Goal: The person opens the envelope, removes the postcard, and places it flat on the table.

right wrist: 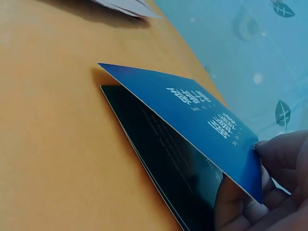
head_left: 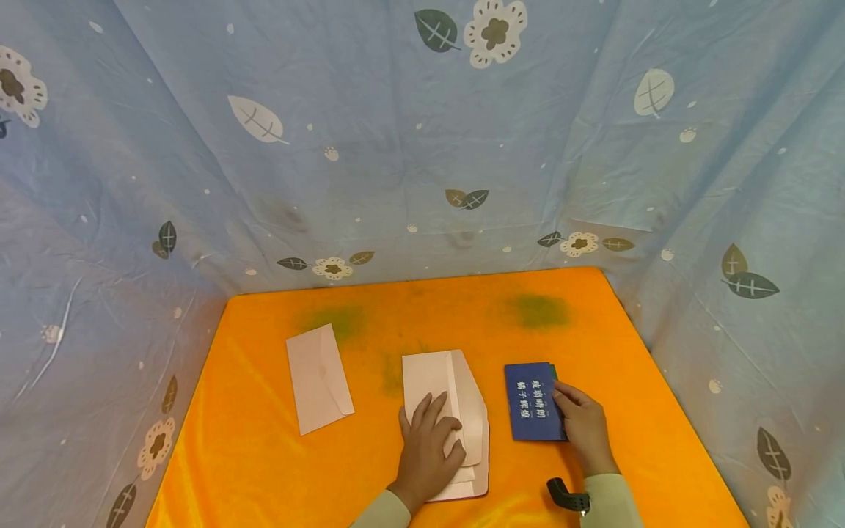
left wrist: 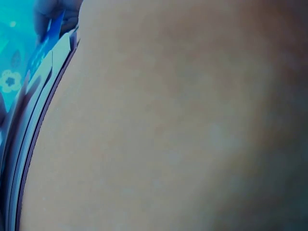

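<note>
My left hand (head_left: pixel 428 453) rests with spread fingers on a small stack of pale pink envelopes (head_left: pixel 429 374), whose pointed flap is at the right. The stack's layered edges (left wrist: pixel 36 110) show in the left wrist view, most of which is blurred. On the right, my right hand (head_left: pixel 586 425) pinches a blue card (head_left: pixel 524 400) with white characters by its right edge. In the right wrist view, the blue card is tilted up along one side. Beneath it lies a dark green card (right wrist: pixel 159 149) with fine print, close over the table.
Another pale pink envelope (head_left: pixel 320 381) lies alone on the left of the orange cloth-covered table (head_left: pixel 251 455). Blue curtains (head_left: pixel 370 161) with leaves and flowers enclose the back and both sides. A black band (head_left: pixel 569 499) is on the right wrist.
</note>
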`<move>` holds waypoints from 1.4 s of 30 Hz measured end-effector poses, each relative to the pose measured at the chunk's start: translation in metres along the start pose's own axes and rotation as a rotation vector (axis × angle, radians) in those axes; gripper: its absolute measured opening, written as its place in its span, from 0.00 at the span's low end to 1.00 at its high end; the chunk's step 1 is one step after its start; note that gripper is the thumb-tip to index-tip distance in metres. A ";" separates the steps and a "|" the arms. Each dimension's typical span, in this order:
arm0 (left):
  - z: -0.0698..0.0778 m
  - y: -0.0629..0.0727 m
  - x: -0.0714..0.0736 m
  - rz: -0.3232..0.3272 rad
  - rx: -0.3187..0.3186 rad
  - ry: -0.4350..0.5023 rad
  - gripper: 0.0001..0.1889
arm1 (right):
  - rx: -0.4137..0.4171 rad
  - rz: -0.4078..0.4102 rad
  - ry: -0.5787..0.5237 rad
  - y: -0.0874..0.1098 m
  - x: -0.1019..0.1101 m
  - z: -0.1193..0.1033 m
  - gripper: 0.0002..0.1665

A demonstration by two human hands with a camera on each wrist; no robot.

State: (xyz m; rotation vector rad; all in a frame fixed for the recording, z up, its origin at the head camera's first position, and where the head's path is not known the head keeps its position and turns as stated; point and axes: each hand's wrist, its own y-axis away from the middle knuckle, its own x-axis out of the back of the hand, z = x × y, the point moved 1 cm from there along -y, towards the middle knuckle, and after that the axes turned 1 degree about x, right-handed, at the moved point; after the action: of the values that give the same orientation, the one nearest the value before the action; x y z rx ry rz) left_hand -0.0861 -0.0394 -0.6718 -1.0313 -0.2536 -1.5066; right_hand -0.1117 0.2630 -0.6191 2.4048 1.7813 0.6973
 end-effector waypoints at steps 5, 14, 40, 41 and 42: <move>0.000 0.000 0.000 -0.001 -0.001 -0.004 0.08 | 0.015 0.017 0.038 0.000 0.003 0.001 0.30; -0.001 0.000 -0.001 0.008 -0.007 -0.003 0.08 | 0.060 0.082 0.118 -0.003 0.007 0.007 0.29; 0.000 -0.001 0.001 0.000 0.005 -0.008 0.08 | 0.376 0.166 0.319 0.009 -0.027 -0.007 0.20; 0.000 -0.001 0.001 -0.002 0.005 -0.006 0.08 | 0.391 0.155 0.324 0.011 -0.029 -0.008 0.20; 0.000 -0.001 0.001 -0.002 0.004 -0.007 0.08 | 0.407 0.144 0.331 0.012 -0.032 -0.008 0.20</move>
State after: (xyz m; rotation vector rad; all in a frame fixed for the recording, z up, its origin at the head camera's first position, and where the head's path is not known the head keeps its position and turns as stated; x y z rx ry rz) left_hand -0.0868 -0.0400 -0.6711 -1.0338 -0.2623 -1.5038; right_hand -0.1115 0.2283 -0.6183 2.8444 2.0592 0.8635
